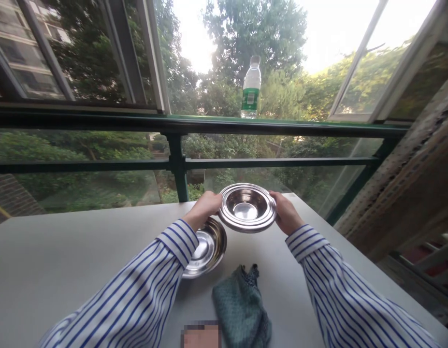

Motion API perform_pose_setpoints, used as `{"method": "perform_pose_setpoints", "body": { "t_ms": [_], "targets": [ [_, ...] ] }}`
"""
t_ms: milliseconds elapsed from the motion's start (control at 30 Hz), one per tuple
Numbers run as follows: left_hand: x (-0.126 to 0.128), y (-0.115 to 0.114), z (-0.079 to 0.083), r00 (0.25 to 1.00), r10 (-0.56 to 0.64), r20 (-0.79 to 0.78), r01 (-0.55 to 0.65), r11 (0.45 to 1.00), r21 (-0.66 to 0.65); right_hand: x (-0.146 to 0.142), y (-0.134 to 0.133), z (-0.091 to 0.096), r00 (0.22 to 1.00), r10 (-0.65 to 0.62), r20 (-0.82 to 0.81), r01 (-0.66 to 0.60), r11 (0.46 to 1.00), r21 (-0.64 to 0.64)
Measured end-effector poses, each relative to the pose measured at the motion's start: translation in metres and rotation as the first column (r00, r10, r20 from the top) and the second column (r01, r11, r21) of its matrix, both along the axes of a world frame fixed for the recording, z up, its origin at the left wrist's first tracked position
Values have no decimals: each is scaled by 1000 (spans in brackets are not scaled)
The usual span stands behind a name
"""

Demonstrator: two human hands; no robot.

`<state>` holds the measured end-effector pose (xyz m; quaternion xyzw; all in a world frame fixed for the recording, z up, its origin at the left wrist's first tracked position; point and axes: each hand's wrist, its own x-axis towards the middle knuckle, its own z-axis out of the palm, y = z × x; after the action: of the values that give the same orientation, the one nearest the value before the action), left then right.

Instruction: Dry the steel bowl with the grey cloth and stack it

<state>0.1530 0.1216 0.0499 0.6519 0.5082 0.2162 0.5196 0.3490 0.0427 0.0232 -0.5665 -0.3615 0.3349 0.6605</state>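
Between my two hands is a shiny wide-rimmed steel bowl [246, 211], above the far part of the white table. Its rim shows several rings; I cannot tell whether more bowls are nested in it. My left hand [204, 209] grips the rim on the left, fingers mostly hidden under it. On the opposite side, my right hand [288, 212] has the rim pinched near the thumb. A second, larger steel bowl [208, 249] sits on the table below my left wrist, partly covered by my sleeve. Nearer to me lies a crumpled grey-green cloth [241, 304].
The white table [82, 261] reaches up to a dark green railing [216, 126]. A clear plastic bottle with a green label [251, 92] stands upright on the railing ledge by the open window. A curtain [401, 159] hangs at the right. A pixelated patch covers the bottom edge.
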Motion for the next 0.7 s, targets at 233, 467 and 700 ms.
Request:
{"method": "perform_pose_setpoints", "body": {
  "t_ms": [233, 467, 700],
  "targets": [
    [-38, -1, 9, 999, 45, -18, -44, 998, 54, -40, 0, 13, 988, 36, -149, -44, 998, -51],
    [-76, -6, 13, 992, 115, -45, -110, 989, 101, -78, -1, 16, 978, 84, -193, -102, 991, -85],
    [-104, -12, 6, 984, 178, -19, -174, 975, 140, -108, 0, 10, 978, 139, -159, -155, 983, -95]
  ]
}}
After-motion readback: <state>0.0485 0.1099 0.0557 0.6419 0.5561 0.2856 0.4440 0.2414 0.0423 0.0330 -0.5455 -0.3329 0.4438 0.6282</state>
